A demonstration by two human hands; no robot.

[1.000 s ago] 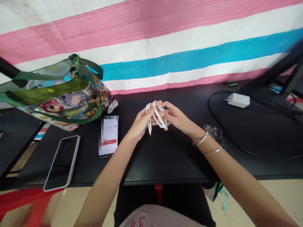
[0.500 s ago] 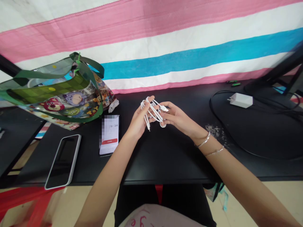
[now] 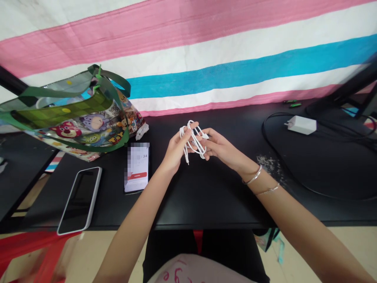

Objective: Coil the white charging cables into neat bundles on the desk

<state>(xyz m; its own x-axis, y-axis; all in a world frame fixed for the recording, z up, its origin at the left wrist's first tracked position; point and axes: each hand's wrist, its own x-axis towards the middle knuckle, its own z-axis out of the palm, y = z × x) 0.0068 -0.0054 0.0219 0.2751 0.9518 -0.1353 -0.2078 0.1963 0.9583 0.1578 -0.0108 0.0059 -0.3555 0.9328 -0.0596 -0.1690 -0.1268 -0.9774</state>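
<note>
A white USB charging cable (image 3: 193, 143) is looped into a loose coil between my two hands, above the black table. My left hand (image 3: 176, 150) grips the coil's left side, thumb across the loops, and one small connector hangs below its fingers. On the other side, my right hand (image 3: 219, 147) pinches the coil's right end, close to the larger USB plug. Some fingertips are hidden behind the loops. Two bracelets circle my right wrist.
A clear cartoon tote bag (image 3: 88, 122) stands at the left. Before it lie a lit phone (image 3: 138, 167) and a dark-screened phone (image 3: 80, 200) in a pale case. A white charger (image 3: 302, 125), a black cable (image 3: 273, 147) and pale crumbs (image 3: 269, 165) lie at the right.
Both hands remain on the coiled cable. The left hand and the coil have shifted very slightly to the right, and the USB plug sits closer against the right fingers.
</note>
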